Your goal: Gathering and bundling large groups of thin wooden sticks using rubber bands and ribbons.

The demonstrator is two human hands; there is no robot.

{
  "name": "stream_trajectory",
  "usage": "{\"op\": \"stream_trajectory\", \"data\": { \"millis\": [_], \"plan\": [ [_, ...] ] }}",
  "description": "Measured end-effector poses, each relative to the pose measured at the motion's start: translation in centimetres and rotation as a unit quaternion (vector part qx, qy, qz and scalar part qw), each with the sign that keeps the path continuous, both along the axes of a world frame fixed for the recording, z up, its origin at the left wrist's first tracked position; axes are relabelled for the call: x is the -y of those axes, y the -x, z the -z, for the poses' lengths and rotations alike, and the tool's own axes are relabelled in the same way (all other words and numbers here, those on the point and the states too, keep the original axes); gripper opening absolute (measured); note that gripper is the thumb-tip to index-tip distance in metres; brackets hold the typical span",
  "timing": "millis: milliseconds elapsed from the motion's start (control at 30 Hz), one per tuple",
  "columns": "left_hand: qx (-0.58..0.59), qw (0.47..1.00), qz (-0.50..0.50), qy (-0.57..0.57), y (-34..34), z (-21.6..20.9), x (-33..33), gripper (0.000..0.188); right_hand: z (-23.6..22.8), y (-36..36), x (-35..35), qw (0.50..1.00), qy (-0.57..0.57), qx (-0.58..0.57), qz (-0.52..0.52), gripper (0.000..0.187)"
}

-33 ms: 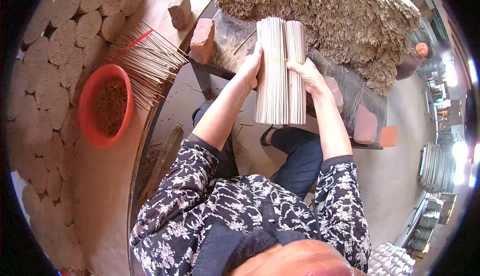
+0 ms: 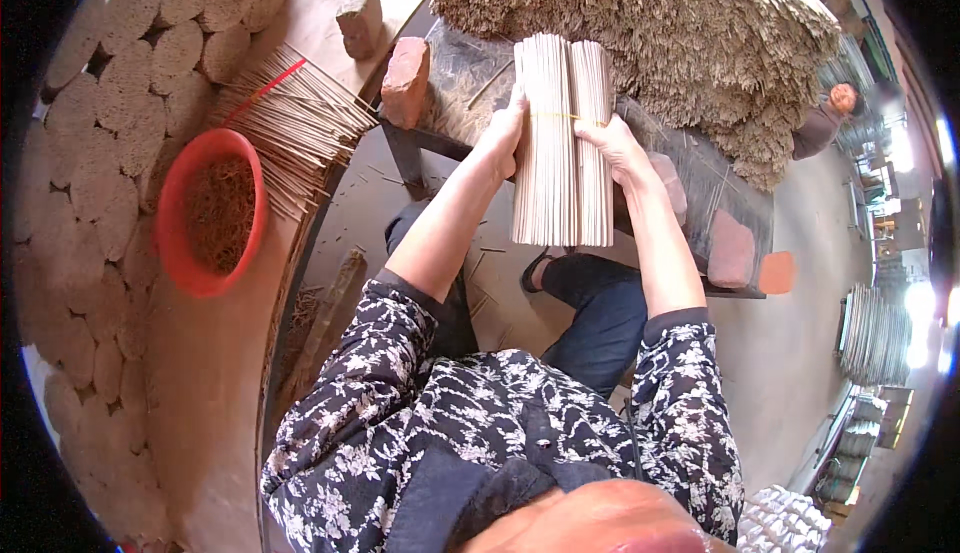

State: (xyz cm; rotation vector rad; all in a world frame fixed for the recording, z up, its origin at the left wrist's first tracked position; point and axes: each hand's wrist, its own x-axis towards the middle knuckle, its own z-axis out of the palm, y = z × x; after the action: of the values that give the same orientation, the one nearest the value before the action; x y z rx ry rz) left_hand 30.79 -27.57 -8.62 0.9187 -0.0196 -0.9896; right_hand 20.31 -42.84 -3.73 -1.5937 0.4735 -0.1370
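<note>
Between my two hands stands a thick bundle of pale thin sticks [image 2: 545,173], with a yellow band around its middle and a dark gap running down its length. My left hand [image 2: 508,133] grips the bundle's left side, its fingers partly hidden behind. On the right side, my right hand [image 2: 612,145] holds it with the thumb across the front near the band. The bundle is held up in front of me, its lower end above my knees.
A big heap of sticks [image 2: 640,43] lies on the dark bench ahead. Bricks [image 2: 405,83] sit along its edge. On the left table are loose sticks [image 2: 300,133], a red basin [image 2: 175,243] of brown rubber bands and stacked round bundles [image 2: 120,133]. Another person [image 2: 820,128] is at far right.
The bundle has shifted very slightly, its lower end a little higher. Both hands keep their hold.
</note>
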Motion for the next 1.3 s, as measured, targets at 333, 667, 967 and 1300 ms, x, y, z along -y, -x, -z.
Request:
{"op": "stream_trajectory", "data": {
  "millis": [333,667,967,1300],
  "plan": [
    [0.012,1.0,0.008,0.018,1.1,-0.1,0.7,0.061,1.7,-4.1,1.7,0.926,0.338,-0.156,0.061,0.055],
    [0.084,0.994,-0.048,0.053,0.9,2.8,3.4,0.059,-0.5,-3.5,-2.3,0.998,0.003,-0.054,0.032,0.076],
    [0.02,1.0,0.008,-0.001,0.4,2.5,2.5,0.059,-0.4,-3.2,-2.4,0.878,0.423,-0.211,0.08,0.11],
    [0.068,0.997,-0.02,0.002,0.7,1.5,1.0,0.062,1.5,-2.0,0.7,0.995,0.004,-0.074,0.063,0.084]
  ]
}}
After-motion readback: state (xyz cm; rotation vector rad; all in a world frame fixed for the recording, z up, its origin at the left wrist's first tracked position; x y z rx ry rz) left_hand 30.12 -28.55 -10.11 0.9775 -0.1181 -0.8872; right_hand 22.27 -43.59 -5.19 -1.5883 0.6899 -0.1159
